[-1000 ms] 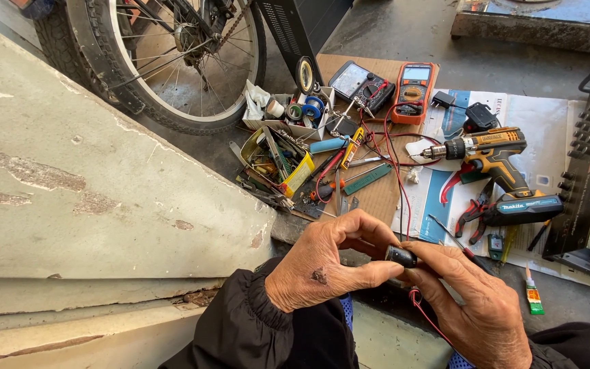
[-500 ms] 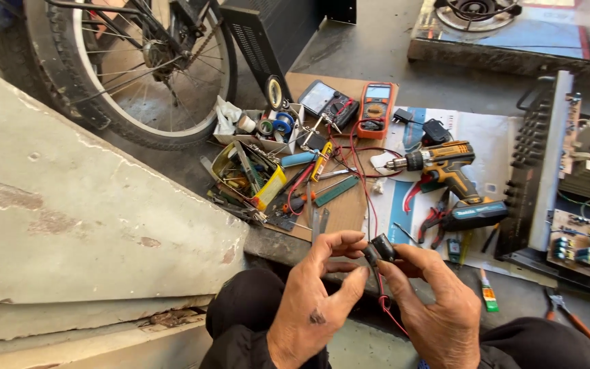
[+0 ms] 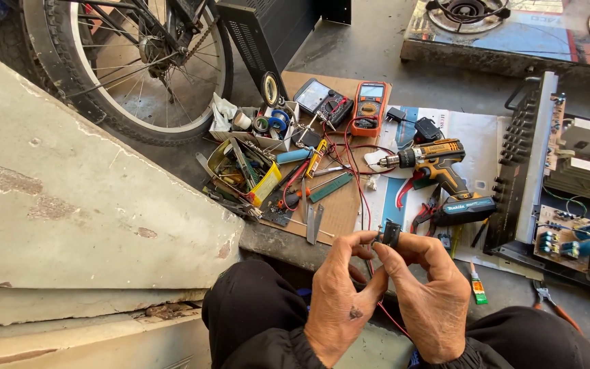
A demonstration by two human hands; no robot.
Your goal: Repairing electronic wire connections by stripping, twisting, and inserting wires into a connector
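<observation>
Black small part (image 3: 390,234) pinched at our fingertips: left hand (image 3: 339,294) and right hand (image 3: 431,301) raised, fingers curled closed on it, palms facing.

A bicycle wheel (image 3: 128,68) fills the upper left. At centre, an orange multimeter (image 3: 368,108) lies on cardboard (image 3: 339,205), beside a cordless drill (image 3: 438,167). An opened amplifier chassis (image 3: 561,184) sits right; a gas stove (image 3: 513,31) upper right.
</observation>
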